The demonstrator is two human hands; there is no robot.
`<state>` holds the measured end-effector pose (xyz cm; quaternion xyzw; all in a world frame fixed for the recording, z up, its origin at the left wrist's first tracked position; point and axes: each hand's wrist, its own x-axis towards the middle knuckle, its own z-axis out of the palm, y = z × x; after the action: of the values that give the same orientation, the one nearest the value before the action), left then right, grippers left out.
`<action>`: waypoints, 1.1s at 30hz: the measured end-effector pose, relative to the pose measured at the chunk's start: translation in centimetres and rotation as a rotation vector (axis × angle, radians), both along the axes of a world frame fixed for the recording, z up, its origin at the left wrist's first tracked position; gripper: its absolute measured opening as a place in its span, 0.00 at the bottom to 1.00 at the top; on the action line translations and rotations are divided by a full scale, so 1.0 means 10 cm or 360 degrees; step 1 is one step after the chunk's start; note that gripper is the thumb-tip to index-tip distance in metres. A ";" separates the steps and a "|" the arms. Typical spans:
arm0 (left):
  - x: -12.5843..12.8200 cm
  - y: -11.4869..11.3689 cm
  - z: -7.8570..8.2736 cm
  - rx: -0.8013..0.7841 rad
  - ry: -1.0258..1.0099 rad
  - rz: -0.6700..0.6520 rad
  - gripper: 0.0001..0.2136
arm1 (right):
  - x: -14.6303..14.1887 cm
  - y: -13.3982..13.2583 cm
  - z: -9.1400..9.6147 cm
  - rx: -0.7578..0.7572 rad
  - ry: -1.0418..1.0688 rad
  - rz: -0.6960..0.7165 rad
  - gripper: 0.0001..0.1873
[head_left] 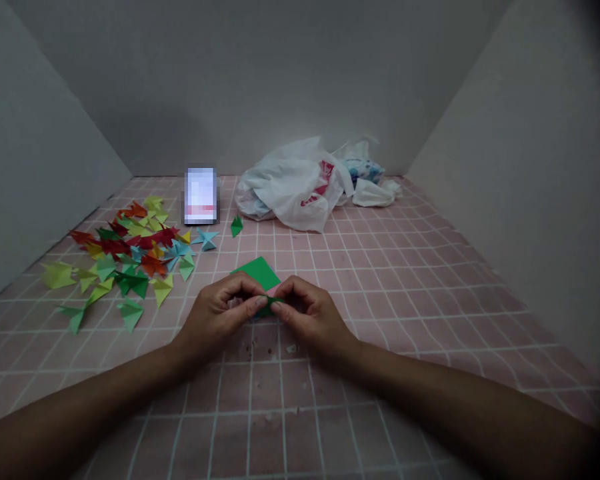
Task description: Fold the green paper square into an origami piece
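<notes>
Between my hands is a small folded piece of dark green paper, its ends pinched by thumbs and fingertips. My left hand is closed on its left side. My right hand grips the right side in the same way, and the two thumb tips almost meet. Most of the folded piece is hidden by the fingers. Just beyond the fingertips lies flat green paper with a straight corner pointing away from me. A bit of pink shows between it and my fingers.
Many folded paper pieces in red, orange, yellow, green and blue are heaped at the left. Behind them a phone with a lit screen stands upright. One green folded piece lies alone. White plastic bags sit by the back wall.
</notes>
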<state>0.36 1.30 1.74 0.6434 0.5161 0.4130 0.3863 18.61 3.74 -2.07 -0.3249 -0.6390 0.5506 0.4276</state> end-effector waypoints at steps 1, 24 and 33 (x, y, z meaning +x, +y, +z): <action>0.00 0.00 0.00 0.0007 0.0017 -0.0018 0.05 | 0.00 0.00 0.01 0.0014 -0.0017 0.0014 0.04; 0.01 0.01 -0.07 -0.0120 -0.0055 0.0031 0.07 | 0.00 0.02 0.02 -0.0144 0.0039 -0.0014 0.09; 0.03 -0.01 -0.13 0.0068 -0.0215 0.0150 0.07 | 0.00 0.00 0.00 -0.0109 0.0101 -0.0072 0.07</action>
<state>0.66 1.15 0.44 0.5971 0.5097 0.4841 0.3865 18.63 3.76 -2.04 -0.3361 -0.5985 0.5724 0.4485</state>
